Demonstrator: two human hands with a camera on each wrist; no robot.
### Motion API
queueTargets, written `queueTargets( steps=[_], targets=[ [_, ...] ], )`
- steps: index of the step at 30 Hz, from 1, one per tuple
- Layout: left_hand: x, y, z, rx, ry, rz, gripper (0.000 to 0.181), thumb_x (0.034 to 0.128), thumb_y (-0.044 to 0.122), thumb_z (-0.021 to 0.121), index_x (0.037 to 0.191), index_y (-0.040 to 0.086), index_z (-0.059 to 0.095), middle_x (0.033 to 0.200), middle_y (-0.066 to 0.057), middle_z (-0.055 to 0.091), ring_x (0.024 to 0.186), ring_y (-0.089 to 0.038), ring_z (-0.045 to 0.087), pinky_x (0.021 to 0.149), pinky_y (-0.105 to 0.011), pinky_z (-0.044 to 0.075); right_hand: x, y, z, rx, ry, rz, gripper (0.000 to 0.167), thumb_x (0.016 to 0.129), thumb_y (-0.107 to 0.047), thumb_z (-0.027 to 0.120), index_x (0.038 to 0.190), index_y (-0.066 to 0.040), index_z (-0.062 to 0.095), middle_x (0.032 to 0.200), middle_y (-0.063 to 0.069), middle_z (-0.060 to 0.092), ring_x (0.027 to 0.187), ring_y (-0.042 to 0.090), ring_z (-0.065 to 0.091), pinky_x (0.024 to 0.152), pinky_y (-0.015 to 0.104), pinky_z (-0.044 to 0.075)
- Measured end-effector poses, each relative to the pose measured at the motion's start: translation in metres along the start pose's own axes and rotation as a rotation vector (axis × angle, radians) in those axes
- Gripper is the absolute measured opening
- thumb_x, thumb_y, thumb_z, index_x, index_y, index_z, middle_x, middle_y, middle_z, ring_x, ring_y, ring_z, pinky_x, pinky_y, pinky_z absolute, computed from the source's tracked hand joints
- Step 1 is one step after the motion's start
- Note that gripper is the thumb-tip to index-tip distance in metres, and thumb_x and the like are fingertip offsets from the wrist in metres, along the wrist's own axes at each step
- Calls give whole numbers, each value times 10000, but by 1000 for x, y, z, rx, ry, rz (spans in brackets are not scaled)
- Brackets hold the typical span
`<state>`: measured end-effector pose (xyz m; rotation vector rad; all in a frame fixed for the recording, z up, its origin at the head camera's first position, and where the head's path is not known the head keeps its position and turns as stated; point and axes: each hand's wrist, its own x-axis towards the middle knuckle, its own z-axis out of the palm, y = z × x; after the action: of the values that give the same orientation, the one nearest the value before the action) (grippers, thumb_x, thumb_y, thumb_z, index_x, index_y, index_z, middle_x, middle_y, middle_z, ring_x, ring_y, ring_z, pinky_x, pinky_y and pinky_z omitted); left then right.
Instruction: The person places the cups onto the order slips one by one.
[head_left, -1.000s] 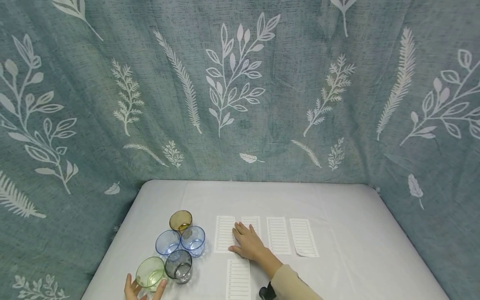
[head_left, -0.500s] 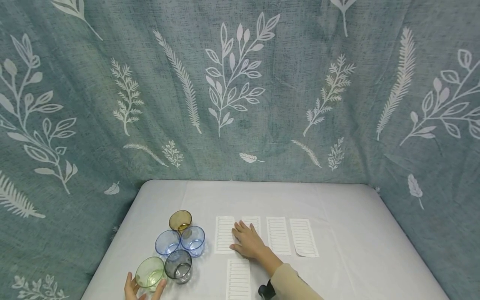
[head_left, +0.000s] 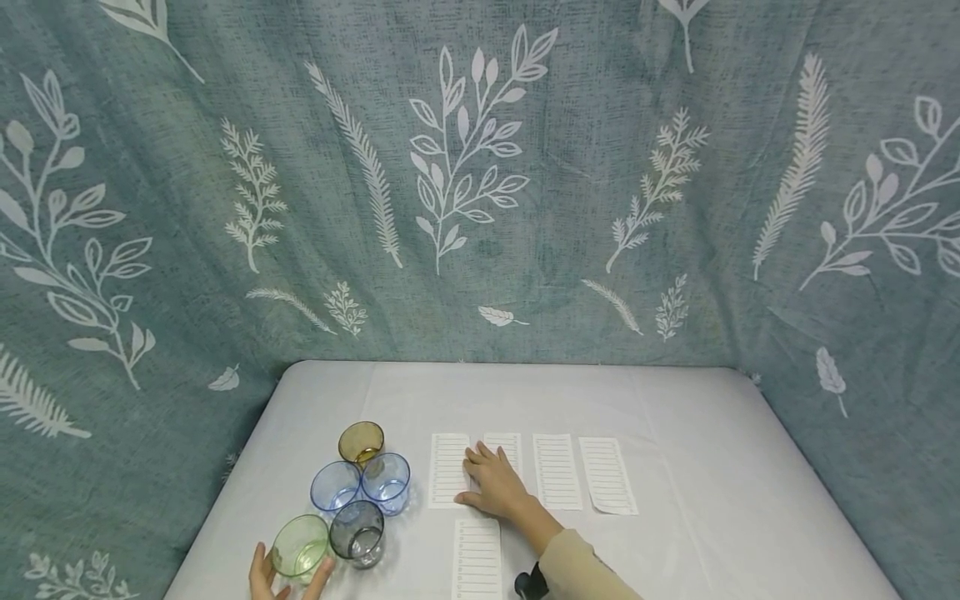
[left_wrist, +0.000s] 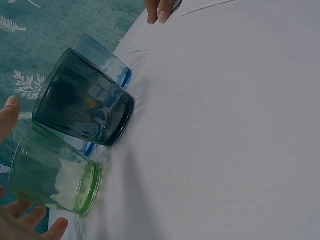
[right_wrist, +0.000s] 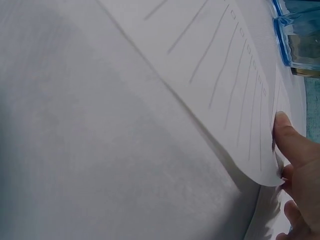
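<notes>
A white-covered table bears five tinted glasses at left and five lined paper slips near its middle.

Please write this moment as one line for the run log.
left hand: spread around green glass, thumb apart | right hand: spread over two lined sheets | nearby: gray glass, two blue glasses, amber glass
</notes>
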<state>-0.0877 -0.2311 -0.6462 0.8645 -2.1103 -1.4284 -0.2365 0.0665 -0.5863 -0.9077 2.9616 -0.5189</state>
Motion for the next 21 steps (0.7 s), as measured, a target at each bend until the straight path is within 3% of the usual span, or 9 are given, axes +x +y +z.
queueTargets(
  steps=[5, 10, 17, 21],
  targets=[
    [4, 0, -3, 50, -46, 33, 1240, 619, 495, 843, 1507, 58, 96, 1470, -306, 240, 1337, -455, 258, 940, -640, 371, 0, 0, -1, -5, -7, 0, 665, 800, -477, 668, 1249, 5, 577, 1387, 162, 476, 1340, 355, 354, 1086, 581, 254],
    [6, 4, -6, 95, -81, 28, 1293, 578, 592, 818, 1496, 16, 115, 1450, -325, 251, 1305, -486, 284, 945, -629, 387, 3, -2, -4, -51, -18, -26, 641, 804, -471, 670, 1224, 6, 596, 1360, 166, 505, 1298, 326, 426, 1091, 534, 287],
    [5, 6, -5, 99, -82, 2, 1275, 598, 491, 854, 1495, 5, 90, 1445, -351, 227, 1303, -492, 278, 963, -632, 371, 4, -1, -3, -87, -41, -22, 641, 806, -476, 667, 1224, 5, 598, 1352, 154, 518, 1283, 289, 452, 1097, 496, 299],
    [6, 2, -1, 66, -43, 14, 1275, 604, 427, 868, 1500, 20, 56, 1455, -326, 249, 1317, -482, 268, 958, -643, 360, 4, 0, -2, -75, -31, -27, 639, 805, -473, 669, 1224, 6, 598, 1354, 158, 516, 1283, 292, 452, 1093, 506, 301]
  ],
)
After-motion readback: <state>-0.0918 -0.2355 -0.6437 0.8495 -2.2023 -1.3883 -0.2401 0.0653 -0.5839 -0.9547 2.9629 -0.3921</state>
